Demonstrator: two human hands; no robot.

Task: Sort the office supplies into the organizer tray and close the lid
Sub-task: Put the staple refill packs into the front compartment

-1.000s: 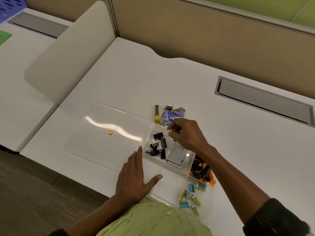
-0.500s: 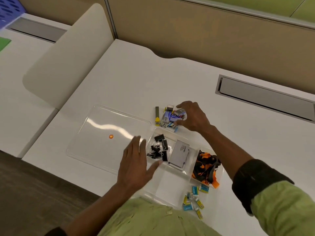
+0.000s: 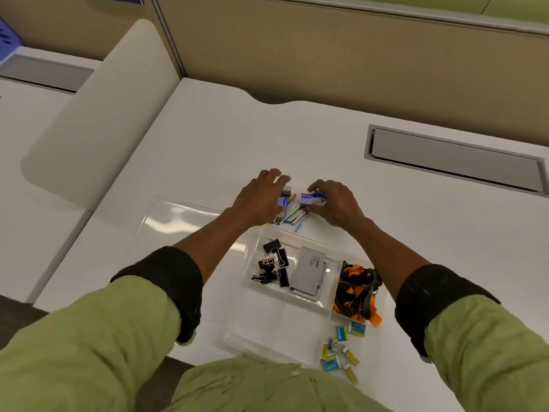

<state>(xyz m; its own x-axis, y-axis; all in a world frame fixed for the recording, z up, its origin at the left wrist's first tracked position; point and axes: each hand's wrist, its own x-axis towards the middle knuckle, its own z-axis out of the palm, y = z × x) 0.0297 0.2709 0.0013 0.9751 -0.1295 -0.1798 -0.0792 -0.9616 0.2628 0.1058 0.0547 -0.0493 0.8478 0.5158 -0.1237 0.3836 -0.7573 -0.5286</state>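
A pile of small blue and yellow stationery packets [image 3: 292, 210] lies on the white desk just beyond the clear organizer tray [image 3: 267, 325]. My left hand [image 3: 260, 197] and my right hand [image 3: 337, 205] cup this pile from either side, fingers curled onto it. The right fingers pinch a blue packet [image 3: 310, 197]. In the tray's far compartments are black binder clips [image 3: 273, 263], a grey box [image 3: 309, 272] and an orange and black lanyard [image 3: 356, 292]. The tray's near compartments look bare. The clear lid [image 3: 175, 217] lies flat to the tray's left.
Several small blue and yellow boxes [image 3: 341, 349] lie loose on the desk at the tray's near right corner. A grey cable slot [image 3: 454, 162] sits at the back right. A beige divider panel [image 3: 89, 114] stands at the left. The desk's front edge runs close under my sleeves.
My left hand has left the tray's near left edge and reached forward to the packet pile. My right hand stays on the pile. The camera has tilted downward.
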